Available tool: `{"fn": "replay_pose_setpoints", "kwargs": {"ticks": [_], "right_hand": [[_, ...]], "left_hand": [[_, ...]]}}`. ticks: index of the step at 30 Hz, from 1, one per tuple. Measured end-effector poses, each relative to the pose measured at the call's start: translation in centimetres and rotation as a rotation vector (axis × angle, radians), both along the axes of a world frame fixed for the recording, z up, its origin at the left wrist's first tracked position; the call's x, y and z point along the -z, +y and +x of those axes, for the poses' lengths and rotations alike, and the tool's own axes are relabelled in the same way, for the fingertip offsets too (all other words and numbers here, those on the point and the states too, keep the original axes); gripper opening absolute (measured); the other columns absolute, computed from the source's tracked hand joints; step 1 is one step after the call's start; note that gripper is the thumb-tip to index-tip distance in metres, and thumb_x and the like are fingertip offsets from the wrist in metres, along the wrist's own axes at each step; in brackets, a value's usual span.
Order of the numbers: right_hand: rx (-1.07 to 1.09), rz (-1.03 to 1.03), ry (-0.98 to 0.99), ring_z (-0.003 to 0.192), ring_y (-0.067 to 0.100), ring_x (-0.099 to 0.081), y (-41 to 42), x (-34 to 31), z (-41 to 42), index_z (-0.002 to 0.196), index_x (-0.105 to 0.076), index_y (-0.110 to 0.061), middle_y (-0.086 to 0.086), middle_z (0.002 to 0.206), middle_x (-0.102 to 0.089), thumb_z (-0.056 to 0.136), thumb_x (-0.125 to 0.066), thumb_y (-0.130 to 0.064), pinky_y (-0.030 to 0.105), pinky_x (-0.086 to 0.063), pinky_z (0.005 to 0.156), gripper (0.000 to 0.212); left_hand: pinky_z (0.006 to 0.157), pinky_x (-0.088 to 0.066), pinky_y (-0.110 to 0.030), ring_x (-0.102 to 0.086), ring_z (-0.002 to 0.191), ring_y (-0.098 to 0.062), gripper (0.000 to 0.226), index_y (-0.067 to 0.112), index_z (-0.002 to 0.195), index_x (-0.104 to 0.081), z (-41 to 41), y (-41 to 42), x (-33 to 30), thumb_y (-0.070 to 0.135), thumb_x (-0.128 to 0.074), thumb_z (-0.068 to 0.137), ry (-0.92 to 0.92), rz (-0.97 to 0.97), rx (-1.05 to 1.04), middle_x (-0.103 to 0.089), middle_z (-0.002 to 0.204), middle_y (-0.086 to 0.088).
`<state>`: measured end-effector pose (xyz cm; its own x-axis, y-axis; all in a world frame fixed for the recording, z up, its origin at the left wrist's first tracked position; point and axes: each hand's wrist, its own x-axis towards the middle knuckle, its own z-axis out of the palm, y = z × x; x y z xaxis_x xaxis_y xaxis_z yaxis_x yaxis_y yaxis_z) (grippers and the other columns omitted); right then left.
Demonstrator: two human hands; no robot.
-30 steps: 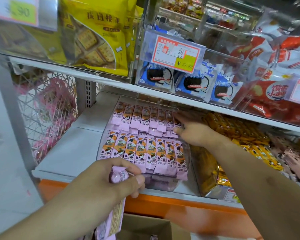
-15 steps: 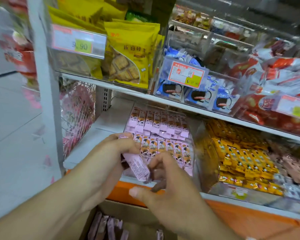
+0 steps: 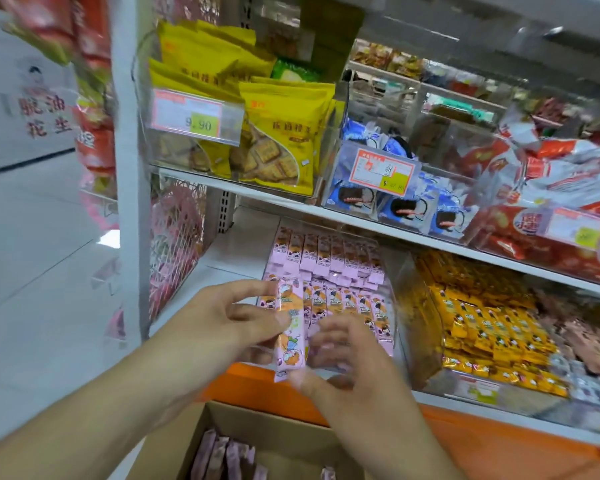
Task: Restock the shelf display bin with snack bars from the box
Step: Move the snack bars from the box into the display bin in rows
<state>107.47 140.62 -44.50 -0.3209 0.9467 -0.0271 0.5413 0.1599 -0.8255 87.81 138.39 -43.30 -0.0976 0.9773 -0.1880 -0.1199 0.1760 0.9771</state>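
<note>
Head view, nearest first: the cardboard box sits below the display bin, open, with a few pink bars left inside. Above it, in front of the bin's front edge, both hands meet on 1 pink snack bar, held upright with its printed face toward the camera. The left hand pinches its upper half, fingers closed on the wrapper, wrist reaching in from the lower left. The right hand is blurred; its fingers curl at the bar's lower end, and I cannot tell whether they grip it or only steady it.

The bin beyond already carries 2 neat rows. To do this well, I judge the bar should go in printed face up, parallel to its neighbours, in the front row's left gap.
</note>
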Motion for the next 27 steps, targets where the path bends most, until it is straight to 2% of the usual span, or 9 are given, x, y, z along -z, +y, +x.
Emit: {"fn": "replay_pose_setpoints", "kwargs": {"ticks": [3,6,8,12,15,18,21,24,27], "right_hand": [[-0.042,0.056,0.029,0.106,0.001,-0.065,0.1,0.2,-0.2,0.121,-0.045,-0.054,-0.031,0.119,-0.056,0.069,-0.096,-0.038,0.028,-0.06,0.084,0.074],[-0.042,0.049,0.109,0.102,0.0,-0.066,0.3,0.9,-0.6,0.116,-0.052,-0.046,-0.031,0.111,-0.059,0.075,-0.093,-0.03,0.031,-0.06,0.085,0.06],[-0.017,0.06,0.155,0.099,0.004,-0.069,0.5,1.0,-0.5,0.11,-0.059,-0.041,-0.023,0.107,-0.066,0.083,-0.088,-0.024,0.031,-0.06,0.087,0.043],[0.01,-0.047,0.438,0.085,0.028,-0.075,1.4,0.3,0.5,0.1,-0.074,-0.028,-0.001,0.103,-0.075,0.089,-0.078,0.0,0.033,-0.062,0.075,0.03],[0.05,-0.046,0.478,0.088,0.02,-0.076,1.7,0.5,0.5,0.109,-0.073,-0.033,-0.009,0.114,-0.071,0.093,-0.075,-0.005,0.028,-0.06,0.077,0.032],[0.033,0.061,0.353,0.099,0.012,-0.072,1.5,1.1,0.5,0.118,-0.063,-0.04,-0.015,0.115,-0.066,0.094,-0.076,-0.014,0.027,-0.059,0.084,0.038],[-0.154,0.34,0.061,0.123,0.004,-0.059,1.1,0.9,1.0,0.126,-0.061,-0.039,-0.02,0.132,-0.055,0.09,-0.082,-0.023,0.017,-0.049,0.096,0.045],[-0.317,0.347,-0.138,0.146,-0.006,-0.032,1.0,1.2,0.8,0.144,-0.047,-0.042,-0.028,0.152,-0.035,0.08,-0.088,-0.046,0.005,-0.029,0.107,0.076],[-0.289,0.388,-0.178,0.148,-0.006,-0.027,1.2,1.8,0.3,0.146,-0.041,-0.045,-0.031,0.154,-0.03,0.081,-0.086,-0.051,0.01,-0.027,0.112,0.079]], "left_hand": [[0.08,-0.066,-0.043,-0.077,0.094,-0.04,0.04,0.011,0.124,-0.063,0.0,0.2,0.2,0.009,-0.079,0.088,-0.028,-0.036,-0.039,-0.078,0.101,-0.022],[0.08,-0.065,-0.05,-0.077,0.09,-0.043,0.049,0.009,0.125,-0.058,0.3,0.4,0.5,-0.001,-0.081,0.083,-0.119,-0.07,-0.111,-0.072,0.109,-0.033],[0.081,-0.065,-0.049,-0.078,0.089,-0.041,0.05,0.015,0.123,-0.061,0.2,0.5,0.3,-0.002,-0.081,0.081,-0.111,-0.079,-0.092,-0.073,0.107,-0.03],[0.09,-0.062,-0.047,-0.079,0.091,-0.029,0.034,0.007,0.103,-0.071,-0.8,0.3,0.2,0.013,-0.091,0.075,0.076,-0.09,0.036,-0.08,0.096,-0.016],[0.075,-0.06,-0.039,-0.072,0.075,-0.022,0.038,0.006,0.091,-0.072,-0.8,-0.1,0.4,0.028,-0.091,0.066,0.109,-0.15,0.149,-0.077,0.083,-0.014],[0.072,-0.061,-0.034,-0.068,0.066,-0.017,0.04,0.017,0.1,-0.076,-0.1,-0.5,0.6,0.029,-0.09,0.065,0.114,-0.194,0.209,-0.077,0.081,-0.006],[0.085,-0.064,-0.045,-0.069,0.063,-0.019,0.029,0.023,0.095,-0.082,0.4,-0.4,1.1,0.026,-0.096,0.07,0.147,-0.188,0.17,-0.077,0.078,-0.002],[0.088,-0.064,-0.045,-0.076,0.08,-0.028,0.05,0.017,0.1,-0.08,0.1,-0.1,1.9,0.044,-0.097,0.061,0.193,-0.182,0.103,-0.079,0.095,-0.01],[0.084,-0.064,-0.037,-0.077,0.09,-0.015,0.065,0.022,0.109,-0.074,-0.2,0.2,2.8,0.059,-0.089,0.057,0.252,-0.143,0.114,-0.08,0.095,-0.001]]}}
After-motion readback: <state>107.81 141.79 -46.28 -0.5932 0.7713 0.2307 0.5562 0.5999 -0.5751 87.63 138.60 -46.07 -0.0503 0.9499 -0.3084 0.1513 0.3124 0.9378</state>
